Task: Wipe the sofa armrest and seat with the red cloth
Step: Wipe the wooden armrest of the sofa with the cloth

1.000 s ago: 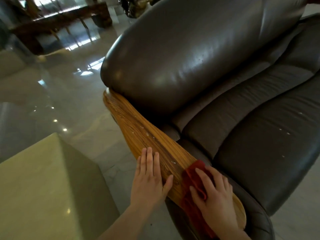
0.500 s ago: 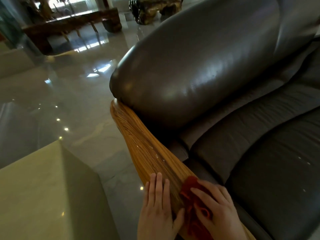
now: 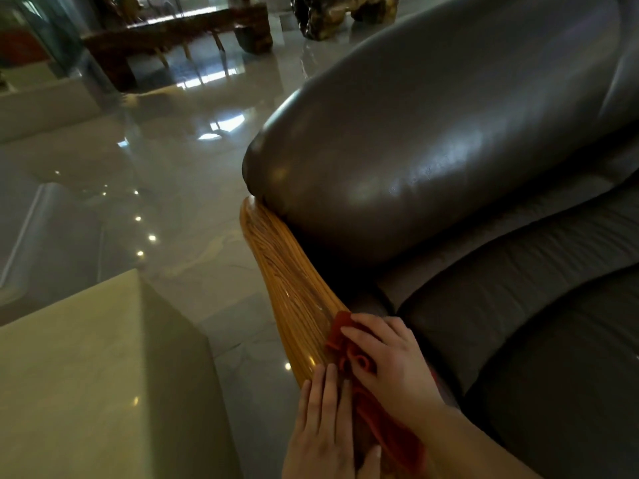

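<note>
A glossy wooden armrest (image 3: pixel 287 271) runs from the sofa's dark leather back cushion (image 3: pixel 432 133) down toward me. The red cloth (image 3: pixel 340 337) lies bunched on the armrest's near part, trailing back under my wrist. My right hand (image 3: pixel 390 361) presses down on the cloth with fingers curled over it. My left hand (image 3: pixel 325 423) lies flat on the armrest just left of the cloth, fingers together, holding nothing. The dark leather seat cushions (image 3: pixel 536 340) lie to the right of the armrest.
A pale stone block table (image 3: pixel 86 375) stands close on the left, with a narrow strip of polished floor (image 3: pixel 166 209) between it and the armrest. A dark wooden bench (image 3: pixel 173 39) and a carved root piece (image 3: pixel 339 12) stand far across the shiny floor.
My right hand has slid the red cloth up the armrest toward the back cushion. My left hand stayed flat beside it, and my view has shifted so the hands sit lower in frame.
</note>
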